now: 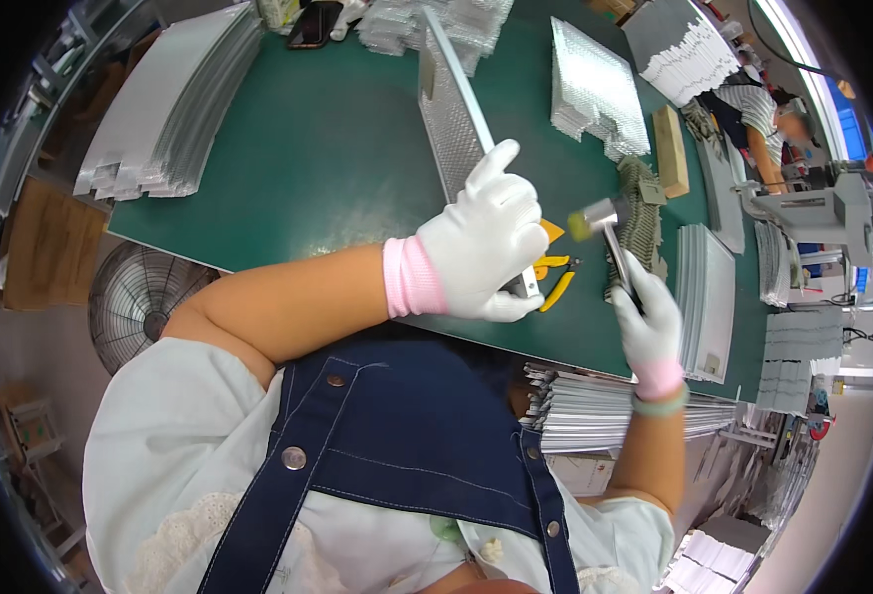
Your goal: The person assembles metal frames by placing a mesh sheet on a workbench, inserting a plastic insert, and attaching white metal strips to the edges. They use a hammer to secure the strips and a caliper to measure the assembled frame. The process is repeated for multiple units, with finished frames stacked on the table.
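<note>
My left hand (486, 243), in a white glove with a pink cuff, is wrapped round a flat silver panel (445, 134) with a metal rim, standing on edge on the green table. Its far end leans away from me and its near end shows below my fingers. In my right hand (650, 322), gloved the same way, is a hammer (611, 241) by its handle. The metal head with a yellowish tip is raised right of the panel, slightly blurred and apart from it. Yellow-handled pliers (555, 285) lie just beside my left hand.
On the green table (328, 158) are stacked silver panels (164, 109), mesh sheets (600, 89), grey-green metal pieces (638, 218), a wooden block (670, 151) and a phone (315, 24). A fan (149, 307) stands at lower left. Another person (753, 114) is beyond the right side.
</note>
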The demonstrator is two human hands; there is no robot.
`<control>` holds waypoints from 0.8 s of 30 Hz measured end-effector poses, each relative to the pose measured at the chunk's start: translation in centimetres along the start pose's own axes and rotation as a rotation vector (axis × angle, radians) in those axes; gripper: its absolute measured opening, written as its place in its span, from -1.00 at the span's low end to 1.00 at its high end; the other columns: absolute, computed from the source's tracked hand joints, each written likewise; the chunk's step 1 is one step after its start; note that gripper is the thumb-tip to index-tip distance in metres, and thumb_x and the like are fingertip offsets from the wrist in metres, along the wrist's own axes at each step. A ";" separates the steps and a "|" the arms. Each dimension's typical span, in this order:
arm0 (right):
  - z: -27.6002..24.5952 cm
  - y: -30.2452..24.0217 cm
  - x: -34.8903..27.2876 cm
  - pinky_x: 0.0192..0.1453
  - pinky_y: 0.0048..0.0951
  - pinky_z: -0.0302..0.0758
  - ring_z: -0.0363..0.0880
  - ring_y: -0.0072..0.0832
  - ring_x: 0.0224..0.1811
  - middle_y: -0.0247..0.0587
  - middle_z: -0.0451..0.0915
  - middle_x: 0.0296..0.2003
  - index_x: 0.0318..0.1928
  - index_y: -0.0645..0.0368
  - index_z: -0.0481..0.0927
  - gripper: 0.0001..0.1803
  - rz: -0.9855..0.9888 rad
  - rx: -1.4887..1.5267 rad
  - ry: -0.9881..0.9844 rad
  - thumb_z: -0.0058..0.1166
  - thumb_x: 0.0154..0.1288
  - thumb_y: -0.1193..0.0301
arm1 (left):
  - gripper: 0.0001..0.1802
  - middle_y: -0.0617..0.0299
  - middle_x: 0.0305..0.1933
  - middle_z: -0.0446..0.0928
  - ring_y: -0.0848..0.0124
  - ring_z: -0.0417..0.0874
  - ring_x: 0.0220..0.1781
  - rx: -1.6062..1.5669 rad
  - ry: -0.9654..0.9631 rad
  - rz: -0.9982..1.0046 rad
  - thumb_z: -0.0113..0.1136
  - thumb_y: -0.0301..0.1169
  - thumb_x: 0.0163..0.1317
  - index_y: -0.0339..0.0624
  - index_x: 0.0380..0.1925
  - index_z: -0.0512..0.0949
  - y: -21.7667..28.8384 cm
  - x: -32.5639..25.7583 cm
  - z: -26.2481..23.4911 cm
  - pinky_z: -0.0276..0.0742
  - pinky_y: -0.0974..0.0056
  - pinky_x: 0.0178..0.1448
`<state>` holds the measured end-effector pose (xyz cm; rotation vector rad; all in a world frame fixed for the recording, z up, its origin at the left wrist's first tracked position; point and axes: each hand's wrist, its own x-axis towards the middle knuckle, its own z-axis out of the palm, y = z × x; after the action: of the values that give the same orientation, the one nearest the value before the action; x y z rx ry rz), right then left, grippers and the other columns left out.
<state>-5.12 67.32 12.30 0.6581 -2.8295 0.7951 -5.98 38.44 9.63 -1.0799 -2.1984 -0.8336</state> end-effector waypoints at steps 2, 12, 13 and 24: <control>3.9 5.6 0.2 0.17 -0.46 0.48 0.61 -0.44 0.01 -0.13 0.66 0.01 0.29 0.27 0.47 -0.52 0.215 -0.002 0.084 0.10 0.37 0.51 | -0.55 0.08 -0.39 0.43 0.02 0.52 -0.06 -0.028 0.000 0.008 0.47 -0.14 -0.22 -0.19 -0.51 0.45 0.0 0.3 0.4 0.06 -0.44 0.42; -17.2 10.2 12.0 0.07 -0.35 0.56 0.58 -0.39 -0.03 -0.11 0.59 -0.08 0.14 0.32 0.41 -0.64 -0.147 0.571 0.993 -0.02 0.48 0.34 | -0.58 0.06 -0.41 0.40 -0.06 0.51 0.01 0.046 0.001 0.035 0.44 -0.14 -0.22 -0.19 -0.54 0.48 0.0 1.7 1.5 0.05 -0.51 0.38; -21.3 11.5 12.8 0.07 -0.36 0.58 0.59 -0.39 -0.01 -0.12 0.58 -0.05 0.19 0.29 0.38 -0.62 -0.166 0.676 0.785 0.00 0.46 0.39 | -0.58 0.05 -0.39 0.40 -0.07 0.50 0.02 0.004 -0.003 0.058 0.44 -0.14 -0.21 -0.19 -0.50 0.49 0.2 2.2 1.7 0.03 -0.51 0.39; -20.8 -4.2 16.7 -0.03 -0.47 0.62 0.65 -0.47 -0.17 -0.19 0.64 -0.08 0.09 0.29 0.58 -0.72 -0.288 0.872 0.802 -0.05 0.44 0.53 | -0.67 0.02 -0.34 0.38 -0.08 0.45 0.05 0.013 -0.061 0.037 0.35 -0.13 -0.03 -0.14 -0.44 0.53 0.4 3.6 2.4 -0.06 -0.50 0.44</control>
<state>-18.07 68.71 35.96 0.6024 -1.5703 1.7416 -7.98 42.12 10.70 -1.1507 -2.2234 -0.7791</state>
